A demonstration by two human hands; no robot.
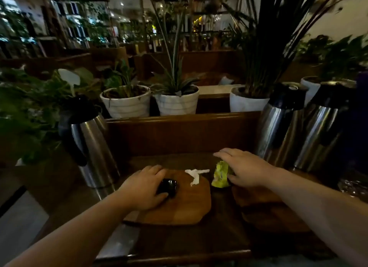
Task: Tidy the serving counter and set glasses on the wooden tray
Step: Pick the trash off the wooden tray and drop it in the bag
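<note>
A dark brown wooden worktop (189,241) fills the near view in a dim room, with a metal strip along its left edge. On it lies a rounded, light brown wooden tray (185,205), and a second, darker wooden board (264,209) lies just right of that tray.

The left hand (143,189) reaches in from the lower left, palm down over the tray's left part, its fingers (157,172) curled around a small shiny black crumpled wrapper (168,187) that rests on the tray. A torn white paper scrap (196,175) lies on the tray's far edge, just right of the wrapper.

The right hand (245,167) comes in from the right, flat and palm down beyond the tray's far right corner, its fingers (225,152) spread loosely over a crumpled yellow-green packet (220,175), thumb beside it; whether they grip it cannot be told.

Left of the tray stands a steel vacuum jug with a black lid (89,143); two similar steel jugs (298,131) stand to its right. Behind the tray a wooden back panel (179,133) carries white ribbed plant pots (127,101), and blurred shelves and greenery lie beyond.
</note>
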